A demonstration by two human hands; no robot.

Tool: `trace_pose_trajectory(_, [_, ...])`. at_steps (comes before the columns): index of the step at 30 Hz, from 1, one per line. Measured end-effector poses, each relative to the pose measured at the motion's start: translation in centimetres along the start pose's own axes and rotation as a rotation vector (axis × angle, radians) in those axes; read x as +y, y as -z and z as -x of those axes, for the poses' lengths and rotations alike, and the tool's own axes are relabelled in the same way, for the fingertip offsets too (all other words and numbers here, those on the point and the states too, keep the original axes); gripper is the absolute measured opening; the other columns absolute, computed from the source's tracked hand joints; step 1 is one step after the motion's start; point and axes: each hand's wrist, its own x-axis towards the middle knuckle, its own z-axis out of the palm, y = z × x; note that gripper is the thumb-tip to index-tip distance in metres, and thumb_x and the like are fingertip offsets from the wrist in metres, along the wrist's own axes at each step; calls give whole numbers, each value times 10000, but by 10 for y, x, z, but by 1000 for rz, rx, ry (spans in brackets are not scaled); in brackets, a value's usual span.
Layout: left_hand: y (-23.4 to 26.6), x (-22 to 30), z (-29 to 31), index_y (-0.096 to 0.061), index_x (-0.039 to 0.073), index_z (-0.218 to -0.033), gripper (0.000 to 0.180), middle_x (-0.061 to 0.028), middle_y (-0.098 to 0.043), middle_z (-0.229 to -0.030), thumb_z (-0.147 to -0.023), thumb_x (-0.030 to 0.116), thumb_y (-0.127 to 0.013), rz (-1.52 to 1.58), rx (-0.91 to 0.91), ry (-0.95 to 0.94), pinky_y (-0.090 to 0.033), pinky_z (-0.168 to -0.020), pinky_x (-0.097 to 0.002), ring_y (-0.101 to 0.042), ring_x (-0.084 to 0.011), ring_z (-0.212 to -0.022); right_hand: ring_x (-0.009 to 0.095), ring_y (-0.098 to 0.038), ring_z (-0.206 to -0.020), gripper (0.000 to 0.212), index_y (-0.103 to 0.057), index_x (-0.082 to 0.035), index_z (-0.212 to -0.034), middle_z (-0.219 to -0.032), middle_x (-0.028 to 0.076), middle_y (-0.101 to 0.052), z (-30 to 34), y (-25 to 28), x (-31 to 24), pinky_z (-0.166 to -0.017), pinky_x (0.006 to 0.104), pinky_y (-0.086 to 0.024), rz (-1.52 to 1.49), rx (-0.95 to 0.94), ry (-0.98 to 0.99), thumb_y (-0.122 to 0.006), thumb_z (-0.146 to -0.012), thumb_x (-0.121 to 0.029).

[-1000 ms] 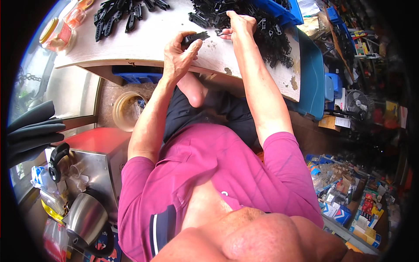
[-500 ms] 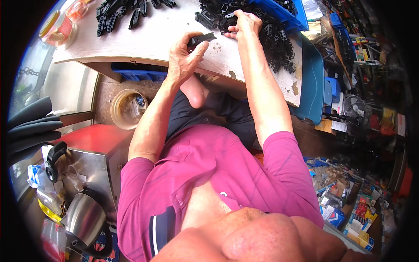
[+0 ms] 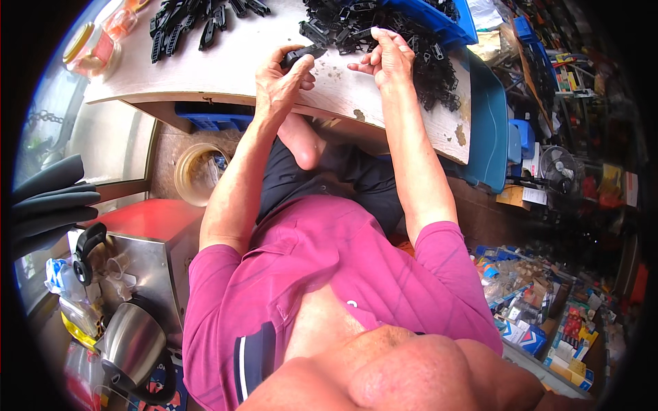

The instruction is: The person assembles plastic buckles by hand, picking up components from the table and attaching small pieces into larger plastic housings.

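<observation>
My left hand (image 3: 282, 79) is closed around a long black plastic part (image 3: 301, 56), which points to the right above the near side of the table. My right hand (image 3: 392, 60) is at the near edge of a heap of small black plastic pieces (image 3: 356, 20). Its thumb and forefinger are pinched together, with the other fingers partly curled. Whatever lies between the fingertips is too small to make out against the dark heap. At the far left of the table lie several long black parts (image 3: 185, 27), similar to the one in my left hand.
A blue bin (image 3: 456, 31) stands behind the heap on the pale worn table (image 3: 226, 68). Jars (image 3: 89, 48) sit at its left end. A teal tub (image 3: 488, 130) adjoins the right edge. On the floor is a round bucket (image 3: 184, 175); a steel kettle (image 3: 135, 342) is lower left.
My left hand has shifted slightly left, still holding the black part. My right hand has drawn back a little toward me from the heap.
</observation>
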Motion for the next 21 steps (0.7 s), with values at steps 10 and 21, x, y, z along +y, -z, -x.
trace_pose_trajectory(10, [-38,-12,-19,-492,-18,-1197,377,-169,-640,-959,-892,125,-663,279,38,278,-609,-627,-342,-711,-299,-787,182,-572,-432,155,-612,-79,-942,-495,15,-508,29,13,15,-526,532,-596,-86,-131,-81,-715,-849,-149])
trace_pose_trajectory(21, [-55,-33,-19,-531,-57,-1158,367,-179,-638,-967,-825,13,-666,239,78,78,-604,-625,-288,-696,-228,-728,158,-502,-358,154,-624,-47,-842,-473,16,-490,54,13,25,-386,348,-527,-55,-137,-101,-730,-835,-159])
